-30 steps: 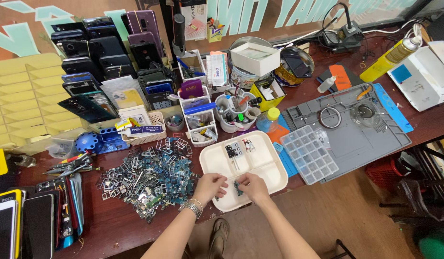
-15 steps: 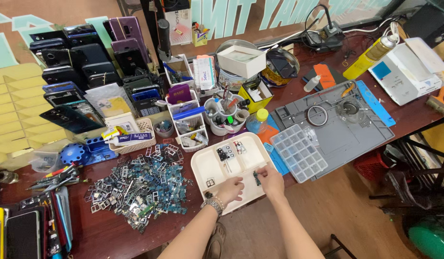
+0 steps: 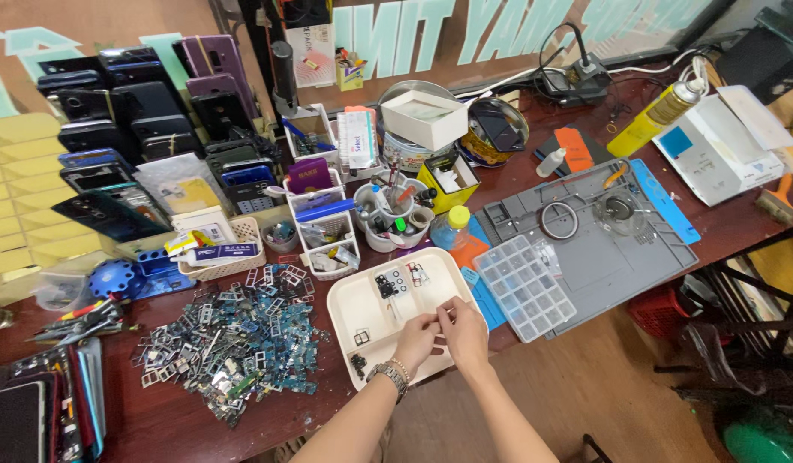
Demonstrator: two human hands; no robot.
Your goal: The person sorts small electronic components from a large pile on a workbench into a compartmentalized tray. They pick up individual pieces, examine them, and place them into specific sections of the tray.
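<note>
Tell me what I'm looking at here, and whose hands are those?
The picture comes from a camera worn on a person's head, looking down at a workbench. The two hands at the bottom are that person's own. The left hand, with a bracelet on its wrist, and the right hand meet over a cream tray and seem to pinch something tiny between their fingertips; it is too small to tell what. A few small parts lie in the tray. Beside it sits a pile of little metal and blue parts, a clear compartment box and a grey work mat. Phones are stacked at the back.
</note>
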